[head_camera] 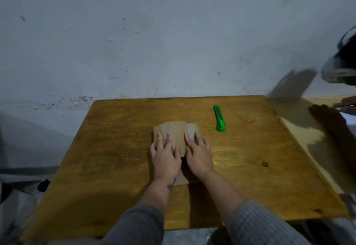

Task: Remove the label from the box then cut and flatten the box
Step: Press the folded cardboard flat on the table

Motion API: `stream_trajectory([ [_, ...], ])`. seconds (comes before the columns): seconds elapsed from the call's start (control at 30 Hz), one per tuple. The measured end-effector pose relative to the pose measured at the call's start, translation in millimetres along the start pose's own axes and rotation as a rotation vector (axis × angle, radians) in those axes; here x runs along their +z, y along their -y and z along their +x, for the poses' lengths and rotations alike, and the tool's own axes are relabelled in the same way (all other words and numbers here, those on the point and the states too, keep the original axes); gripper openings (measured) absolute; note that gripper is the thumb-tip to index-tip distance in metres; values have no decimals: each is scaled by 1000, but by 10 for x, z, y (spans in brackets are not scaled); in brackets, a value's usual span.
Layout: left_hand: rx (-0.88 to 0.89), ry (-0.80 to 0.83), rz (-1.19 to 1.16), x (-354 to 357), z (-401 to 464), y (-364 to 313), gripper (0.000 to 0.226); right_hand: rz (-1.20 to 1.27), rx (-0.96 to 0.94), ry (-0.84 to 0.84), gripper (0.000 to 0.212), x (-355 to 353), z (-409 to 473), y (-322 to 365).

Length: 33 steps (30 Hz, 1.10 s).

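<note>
I press my left hand (165,155) and right hand (198,153) flat, palms down with fingers spread, gripping nothing, on the box (178,133) at frame centre, squashing it against the bench (250,158). The green cutter (219,118) lies aside, upper right, out of my way.

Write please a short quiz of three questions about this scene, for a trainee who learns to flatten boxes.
1. True or false: both hands lie palm down on the cardboard box.
2. Where is the green cutter?
A. In the right hand
B. On the table, to the right of the box and beyond it
C. Under the box
3. Fill the gap: the box lies ____ on the wooden table.

Key:
1. True: the left hand and the right hand press side by side on it.
2. B: nothing touches the cutter.
3. Flat.
</note>
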<state>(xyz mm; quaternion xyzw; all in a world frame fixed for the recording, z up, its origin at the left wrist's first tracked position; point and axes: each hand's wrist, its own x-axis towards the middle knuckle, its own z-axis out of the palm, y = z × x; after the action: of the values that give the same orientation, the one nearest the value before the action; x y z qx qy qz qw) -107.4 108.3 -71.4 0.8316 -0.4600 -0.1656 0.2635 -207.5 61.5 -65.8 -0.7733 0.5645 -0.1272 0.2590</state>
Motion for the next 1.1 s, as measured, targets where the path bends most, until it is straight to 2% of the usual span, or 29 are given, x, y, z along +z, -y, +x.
stream_trajectory([
  [0.33,85,-39,-104,446,-1969,-856,56,110,-3,-50,46,-859,-1742,-1109],
  [0.6,116,150,-130,1218,-3318,-1316,58,71,203,-45,45,-1133,-3024,-2296],
  [0.87,116,506,7,2239,-4005,-957,58,158,505,93,45,-473,-3866,-3351],
  [1.1,65,807,112,3719,-4086,-204,61,228,718,264,44,708,-3971,-4509],
])
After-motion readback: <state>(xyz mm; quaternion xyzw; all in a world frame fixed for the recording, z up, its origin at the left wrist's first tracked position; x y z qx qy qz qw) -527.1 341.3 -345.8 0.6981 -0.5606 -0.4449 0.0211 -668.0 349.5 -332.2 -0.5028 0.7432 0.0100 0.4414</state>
